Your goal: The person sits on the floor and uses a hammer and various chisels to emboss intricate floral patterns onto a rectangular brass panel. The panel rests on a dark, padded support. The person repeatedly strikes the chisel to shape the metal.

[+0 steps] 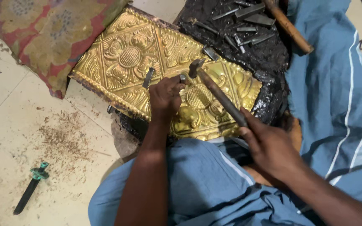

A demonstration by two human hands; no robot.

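Note:
A golden embossed metal sheet [126,58] with flower patterns lies on a black pitch bed [269,58]. My left hand [164,97] is closed around a small steel punch [182,78], held upright on the sheet's middle flower. My right hand [269,144] grips the wooden handle of a hammer [214,90]. The hammer's head hangs just above and right of the punch's top. Another loose punch [148,78] lies on the sheet to the left of my left hand.
Several steel punches [248,25] and a wooden handle [288,26] lie on the pitch at the back. A red floral cushion [47,33] sits at the top left. A dark tool with a green collar [31,188] lies on the dusty tiled floor. Blue cloth [336,83] covers my legs.

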